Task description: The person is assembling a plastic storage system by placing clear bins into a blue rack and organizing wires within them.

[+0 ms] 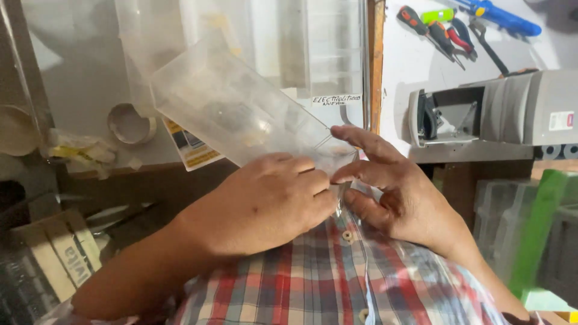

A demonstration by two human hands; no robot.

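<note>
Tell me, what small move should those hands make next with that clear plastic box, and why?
Probably steady the clear plastic box with the left hand while the right hand pinches its near end: the box is tilted, and the fingertips already meet there.
</note>
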